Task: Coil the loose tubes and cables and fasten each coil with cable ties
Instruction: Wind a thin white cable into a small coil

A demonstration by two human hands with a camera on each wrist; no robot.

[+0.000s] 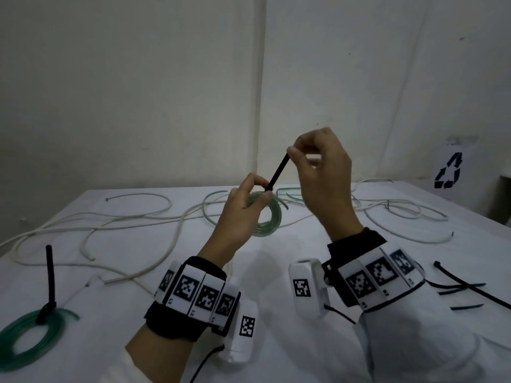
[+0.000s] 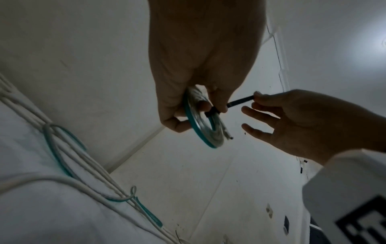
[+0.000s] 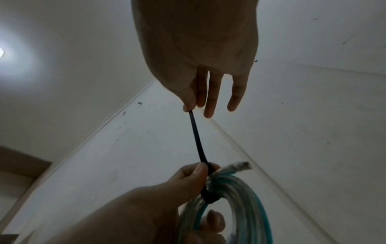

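Left hand (image 1: 243,205): you grip the coil (image 1: 269,217) at the tie's head.
Right hand (image 1: 322,172): you pinch the tie (image 1: 277,172) tail; pull straight until snug.

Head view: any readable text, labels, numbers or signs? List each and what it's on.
Recycling symbol, three black chasing arrows, no words: on the white sheet against the wall at far right.
Square black-and-white code markers, patterns only: on the wristbands behind the left hand and the right hand.
Tiny characters below those markers: too small and blurred to read.
No brand, word or number is legible in any of the three views.
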